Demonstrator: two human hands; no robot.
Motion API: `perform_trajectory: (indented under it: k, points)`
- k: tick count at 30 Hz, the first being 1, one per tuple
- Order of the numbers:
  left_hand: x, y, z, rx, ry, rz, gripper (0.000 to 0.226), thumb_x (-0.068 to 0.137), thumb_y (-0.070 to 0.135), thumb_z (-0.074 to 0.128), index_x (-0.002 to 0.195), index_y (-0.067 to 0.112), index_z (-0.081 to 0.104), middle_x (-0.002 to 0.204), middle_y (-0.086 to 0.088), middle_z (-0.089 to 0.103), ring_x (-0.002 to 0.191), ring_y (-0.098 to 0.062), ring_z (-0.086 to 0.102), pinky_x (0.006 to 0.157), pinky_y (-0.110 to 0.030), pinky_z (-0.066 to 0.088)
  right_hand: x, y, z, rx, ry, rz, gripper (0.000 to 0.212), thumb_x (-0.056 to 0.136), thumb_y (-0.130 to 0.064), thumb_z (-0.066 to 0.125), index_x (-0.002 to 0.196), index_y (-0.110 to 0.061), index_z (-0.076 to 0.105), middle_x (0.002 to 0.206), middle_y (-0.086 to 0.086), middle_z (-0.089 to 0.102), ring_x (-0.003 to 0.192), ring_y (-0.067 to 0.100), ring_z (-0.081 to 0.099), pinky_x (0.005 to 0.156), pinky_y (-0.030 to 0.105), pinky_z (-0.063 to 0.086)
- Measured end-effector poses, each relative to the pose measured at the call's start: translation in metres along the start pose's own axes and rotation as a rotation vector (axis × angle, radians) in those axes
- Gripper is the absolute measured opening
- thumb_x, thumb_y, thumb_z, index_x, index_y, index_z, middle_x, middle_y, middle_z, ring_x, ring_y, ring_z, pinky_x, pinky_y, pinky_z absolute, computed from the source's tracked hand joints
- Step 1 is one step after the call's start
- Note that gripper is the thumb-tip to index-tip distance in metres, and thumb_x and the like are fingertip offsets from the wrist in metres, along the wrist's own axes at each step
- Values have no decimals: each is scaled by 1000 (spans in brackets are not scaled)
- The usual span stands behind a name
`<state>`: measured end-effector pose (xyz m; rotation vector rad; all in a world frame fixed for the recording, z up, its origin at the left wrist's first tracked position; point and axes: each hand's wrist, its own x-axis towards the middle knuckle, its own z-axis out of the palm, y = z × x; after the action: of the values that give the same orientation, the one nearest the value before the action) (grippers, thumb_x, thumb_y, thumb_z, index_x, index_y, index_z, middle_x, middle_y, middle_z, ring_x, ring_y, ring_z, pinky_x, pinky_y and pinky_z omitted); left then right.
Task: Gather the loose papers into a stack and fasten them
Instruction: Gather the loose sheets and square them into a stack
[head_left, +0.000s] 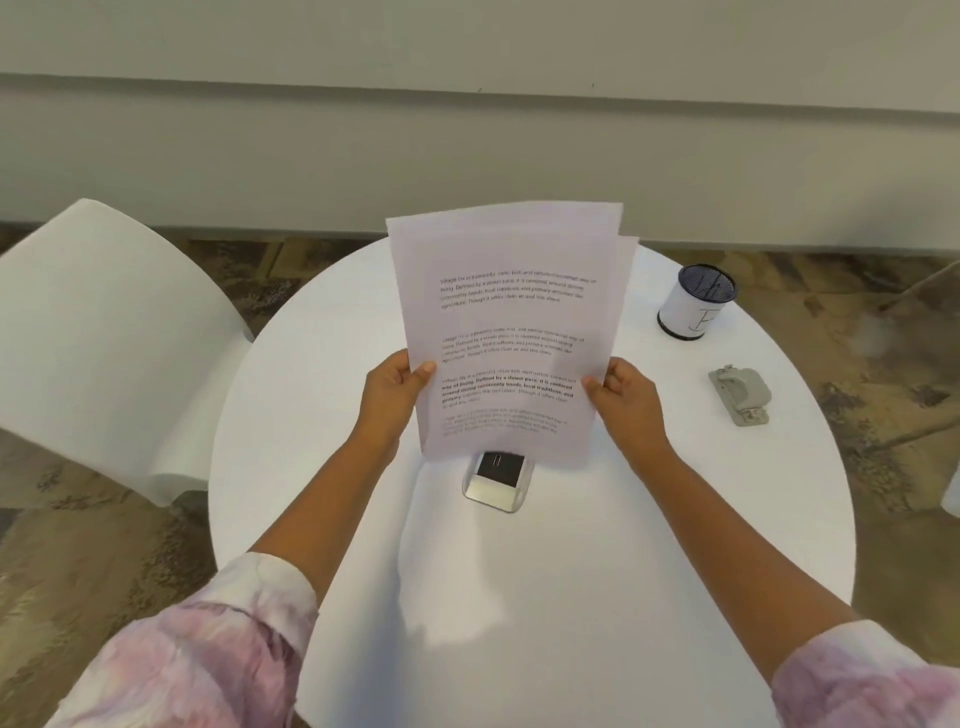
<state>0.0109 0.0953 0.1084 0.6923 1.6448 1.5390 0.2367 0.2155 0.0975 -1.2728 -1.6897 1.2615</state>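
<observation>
Round white table (322, 467), smooth and glossy, with a moulded white chair (114, 332) off to its left.
My left hand (392, 395) and right hand (626, 397) each pinch a side edge of the thin printed paper sheets (506, 332), held upright over the table centre; their top corners are fanned, so a loose pinch could let slick sheets slide apart before fastening.

White papers (506, 332), black print; white table (649, 519); pink-white tie-dye sleeves (208, 654); grey punch (740, 394).
</observation>
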Motion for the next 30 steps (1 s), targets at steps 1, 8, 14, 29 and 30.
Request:
perform_trajectory:
  k: [1,8,14,29,30]
  points:
    - [-1,3,2,6,4,27,20,92,15,54,110,16,63,105,2,68,89,-10,66,70,-17,53,-1,-3,-1,-4,10,-28,11,88,-12,58,97,-19,59,93,-9,67,82,-6,62,69,6,49]
    - [-8,2,13,92,-13,44,18,87,23,62,105,26,60,97,8,66,84,-8,63,63,-19,50,-12,-3,-2,-66,-86,-131,32,88,-20,60,119,-17,52,114,-9,59,98,9,59,74,8,49]
    - [-10,5,18,108,-54,58,16,89,24,58,104,26,60,99,5,67,83,-10,65,66,-21,53,-10,-11,-2,-54,-44,-152,35,93,-18,52,128,-14,51,114,-9,58,99,10,58,67,-1,45]
    - [-18,-10,23,124,-122,87,21,95,27,45,112,23,57,100,5,66,87,-9,63,65,-15,52,-25,11,-4,-250,14,-212,27,100,-17,34,122,-5,42,109,-1,54,91,13,54,56,2,44]
    - [-18,-12,23,121,-130,81,23,95,27,44,113,21,57,103,2,66,89,-10,63,68,-17,52,-26,13,-4,-258,7,-203,27,99,-17,34,122,-5,41,108,-3,53,91,13,54,56,4,45]
